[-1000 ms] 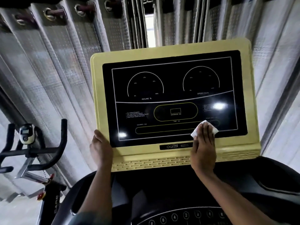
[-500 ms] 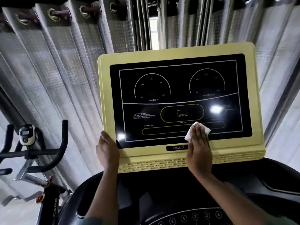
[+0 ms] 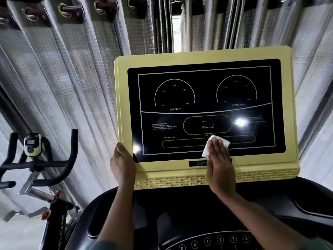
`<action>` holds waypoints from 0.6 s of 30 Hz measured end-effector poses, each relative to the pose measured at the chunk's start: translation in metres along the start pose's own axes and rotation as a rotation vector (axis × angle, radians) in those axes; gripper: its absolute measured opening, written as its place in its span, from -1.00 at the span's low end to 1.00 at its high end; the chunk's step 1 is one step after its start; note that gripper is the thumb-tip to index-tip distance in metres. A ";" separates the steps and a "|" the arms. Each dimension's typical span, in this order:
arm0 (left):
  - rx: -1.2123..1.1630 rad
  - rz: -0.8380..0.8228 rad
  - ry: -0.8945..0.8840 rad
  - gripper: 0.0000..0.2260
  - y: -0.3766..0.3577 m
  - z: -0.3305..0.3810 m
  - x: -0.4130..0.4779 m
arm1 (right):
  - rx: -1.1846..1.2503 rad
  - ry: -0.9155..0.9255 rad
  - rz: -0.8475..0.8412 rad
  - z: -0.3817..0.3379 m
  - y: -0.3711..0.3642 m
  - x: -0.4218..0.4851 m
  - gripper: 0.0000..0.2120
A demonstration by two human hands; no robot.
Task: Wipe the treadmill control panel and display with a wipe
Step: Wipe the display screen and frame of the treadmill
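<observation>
Nearest you, the button panel is likely waiting its turn. Your left hand is gripping the display edge. Your right hand, fingers flat, is pressing the wipe on its bottom strip. Next, probably: sweeping upward across the dials.

Open display above the wipe; yellow frame bounds it.

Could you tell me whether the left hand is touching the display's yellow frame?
Touching. The head view shows the left hand gripping the yellow frame at its lower-left corner.
</observation>
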State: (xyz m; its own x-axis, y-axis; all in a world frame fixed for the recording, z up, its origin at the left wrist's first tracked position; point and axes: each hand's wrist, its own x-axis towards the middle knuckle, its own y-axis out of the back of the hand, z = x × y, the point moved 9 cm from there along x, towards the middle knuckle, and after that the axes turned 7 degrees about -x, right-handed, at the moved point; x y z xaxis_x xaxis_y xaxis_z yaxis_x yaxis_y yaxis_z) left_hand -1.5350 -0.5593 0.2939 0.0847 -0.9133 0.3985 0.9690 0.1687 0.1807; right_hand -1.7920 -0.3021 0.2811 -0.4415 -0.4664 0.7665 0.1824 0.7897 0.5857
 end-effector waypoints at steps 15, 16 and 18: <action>-0.004 -0.012 -0.001 -0.46 0.002 0.003 -0.002 | -0.007 0.088 -0.017 -0.008 -0.001 0.017 -0.52; -0.002 -0.016 0.001 -0.46 0.002 0.002 -0.002 | -0.010 0.003 0.029 0.006 0.008 0.038 -0.52; 0.006 -0.020 0.007 -0.50 0.001 0.002 -0.001 | -0.010 -0.201 0.109 0.035 0.023 0.075 -0.53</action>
State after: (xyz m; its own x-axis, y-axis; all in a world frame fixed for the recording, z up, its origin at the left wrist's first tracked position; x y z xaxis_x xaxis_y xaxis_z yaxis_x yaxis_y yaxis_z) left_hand -1.5344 -0.5571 0.2952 0.0670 -0.9189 0.3888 0.9691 0.1525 0.1936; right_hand -1.8515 -0.3055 0.3431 -0.5845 -0.2890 0.7582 0.2468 0.8269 0.5054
